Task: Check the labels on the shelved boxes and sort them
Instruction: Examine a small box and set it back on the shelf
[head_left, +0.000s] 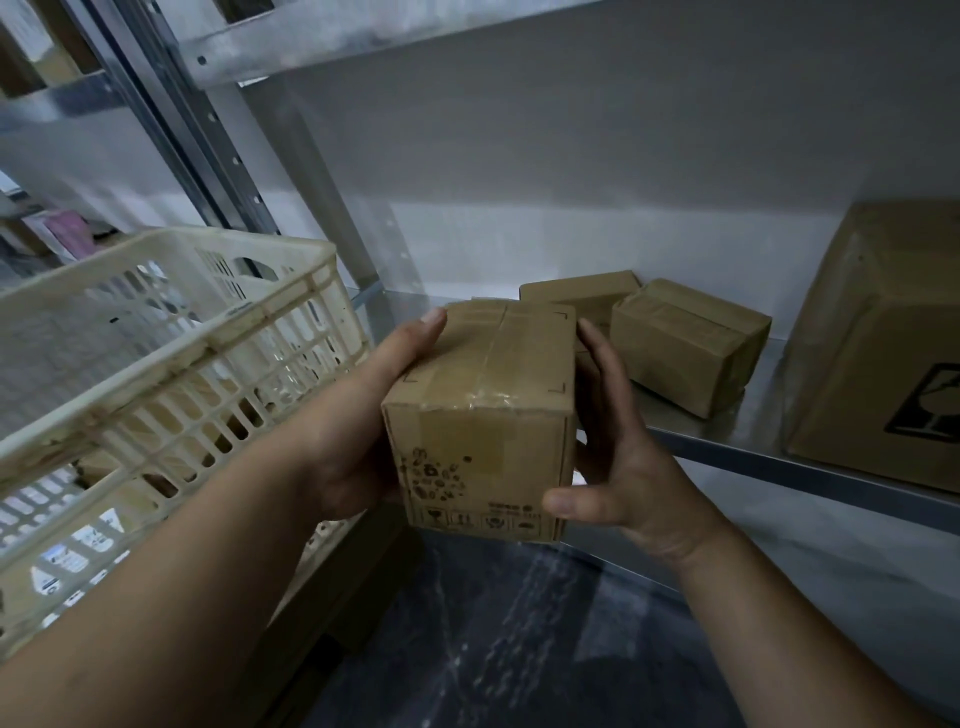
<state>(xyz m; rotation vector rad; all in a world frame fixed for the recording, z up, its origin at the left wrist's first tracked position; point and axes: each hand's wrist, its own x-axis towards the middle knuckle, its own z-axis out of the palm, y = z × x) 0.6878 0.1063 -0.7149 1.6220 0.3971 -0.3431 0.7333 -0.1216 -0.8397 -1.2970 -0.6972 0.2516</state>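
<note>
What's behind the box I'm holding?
Behind the held box, two boxes lie on the shelf: the right box, mostly visible, and the rear box, its left end covered. Whatever sits directly behind the held box cannot be seen.

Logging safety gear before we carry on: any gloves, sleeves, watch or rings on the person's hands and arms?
No. The left hand and right hand are ungloved; no ring, watch or band shows. The left forearm and right forearm are uncovered, no sleeve in view. The left thumbnail looks short and unpainted.
</note>
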